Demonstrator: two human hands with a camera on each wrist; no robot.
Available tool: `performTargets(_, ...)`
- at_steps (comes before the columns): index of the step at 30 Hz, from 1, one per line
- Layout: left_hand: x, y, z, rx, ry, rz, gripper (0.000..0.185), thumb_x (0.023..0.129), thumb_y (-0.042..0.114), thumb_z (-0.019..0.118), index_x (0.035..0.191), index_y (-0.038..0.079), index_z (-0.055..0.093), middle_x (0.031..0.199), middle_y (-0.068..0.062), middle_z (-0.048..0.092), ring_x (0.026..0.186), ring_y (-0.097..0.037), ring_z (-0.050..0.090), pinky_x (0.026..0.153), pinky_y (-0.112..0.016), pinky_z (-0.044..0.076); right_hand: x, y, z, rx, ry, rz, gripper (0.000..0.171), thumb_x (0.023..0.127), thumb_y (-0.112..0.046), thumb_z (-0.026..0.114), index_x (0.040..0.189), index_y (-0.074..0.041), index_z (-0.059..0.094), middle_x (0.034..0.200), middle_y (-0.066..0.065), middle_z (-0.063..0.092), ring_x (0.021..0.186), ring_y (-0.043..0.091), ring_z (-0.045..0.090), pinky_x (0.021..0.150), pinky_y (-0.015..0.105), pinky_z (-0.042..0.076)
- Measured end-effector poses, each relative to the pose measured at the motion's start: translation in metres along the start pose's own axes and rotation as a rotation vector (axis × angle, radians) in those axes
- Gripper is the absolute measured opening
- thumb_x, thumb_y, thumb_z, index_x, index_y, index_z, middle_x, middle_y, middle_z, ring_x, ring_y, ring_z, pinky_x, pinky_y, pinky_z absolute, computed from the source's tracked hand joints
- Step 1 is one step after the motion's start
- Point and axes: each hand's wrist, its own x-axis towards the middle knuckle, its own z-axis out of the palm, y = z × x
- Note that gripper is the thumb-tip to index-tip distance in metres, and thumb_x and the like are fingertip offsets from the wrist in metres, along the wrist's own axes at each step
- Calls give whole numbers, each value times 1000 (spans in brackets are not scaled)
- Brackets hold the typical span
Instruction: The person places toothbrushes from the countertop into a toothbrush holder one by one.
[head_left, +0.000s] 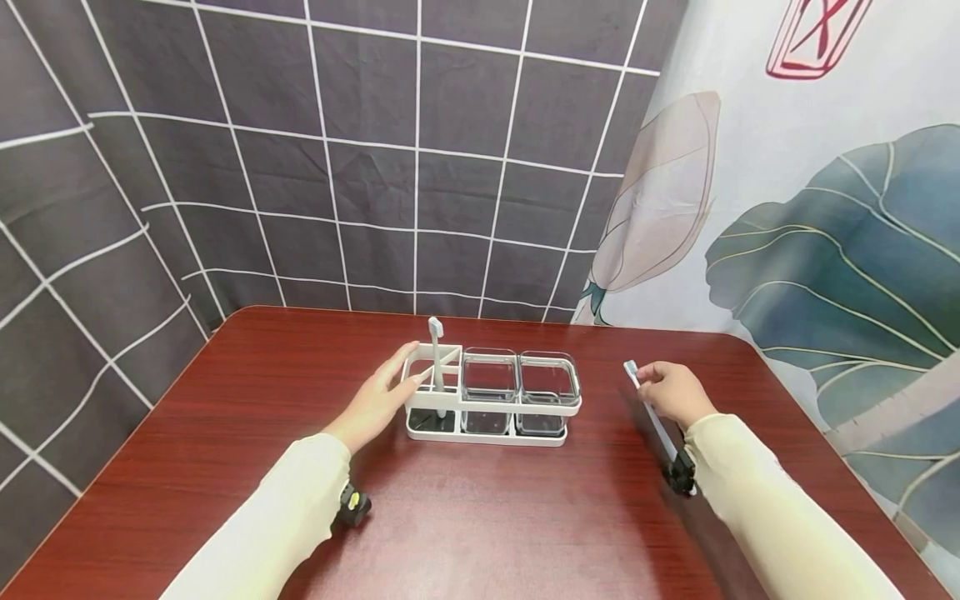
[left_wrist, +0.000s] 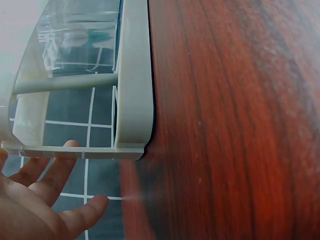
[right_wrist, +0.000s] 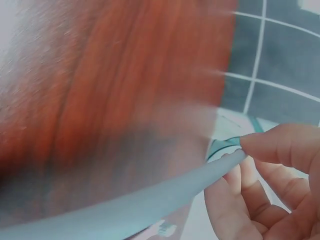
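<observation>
A white rack stands mid-table with an upright toothbrush in its left slot and two clear cups beside it. My left hand rests with straight fingers against the rack's left end; in the left wrist view the fingers touch the rack. My right hand pinches a light blue toothbrush, head pointing up and left, to the right of the rack. In the right wrist view the fingers curl round its handle.
The red-brown wooden table has its far edge against a dark gridded curtain and a leaf-printed cloth at right. Bare wood lies in front of the rack.
</observation>
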Motion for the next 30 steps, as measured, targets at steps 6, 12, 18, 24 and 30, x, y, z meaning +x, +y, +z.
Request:
performTargets(6, -1, 1, 0, 10, 2, 6, 59, 99, 29, 50, 153, 16, 28, 157, -11, 28, 144, -32, 24, 115, -57, 18, -5, -14, -6, 33, 25, -31, 35, 87, -1, 54, 120, 11, 54, 98, 22, 62, 73, 19, 58, 61, 27, 51)
performTargets(12, 0, -1, 0, 6, -2, 19, 59, 100, 27, 50, 153, 14, 28, 157, -11, 28, 145, -31, 23, 115, -55, 17, -9, -24, -15, 23, 74, -75, 36, 87, -4, 55, 120, 10, 54, 102, 24, 62, 73, 16, 60, 65, 29, 55)
performTargets(18, 0, -2, 0, 1, -2, 22, 59, 100, 27, 50, 153, 13, 28, 157, -11, 28, 145, -31, 23, 115, -55, 17, -11, -32, -18, 50, 132, -98, 37, 88, -7, 56, 121, 8, 55, 100, 20, 62, 73, 14, 60, 66, 31, 56)
performTargets(24, 0, -3, 0, -2, -3, 20, 60, 100, 27, 50, 153, 14, 28, 157, -11, 28, 145, -31, 23, 115, -55, 18, -14, -43, -21, 113, 165, -112, 38, 87, -6, 58, 123, 6, 55, 91, 11, 60, 67, 13, 58, 58, 29, 52)
performTargets(30, -1, -1, 0, 6, -5, 20, 60, 100, 29, 50, 153, 13, 28, 157, -12, 28, 145, -32, 23, 115, -56, 17, -18, -54, -24, 158, 179, -140, 37, 88, -7, 59, 123, 6, 55, 86, 2, 60, 67, 7, 57, 58, 26, 52)
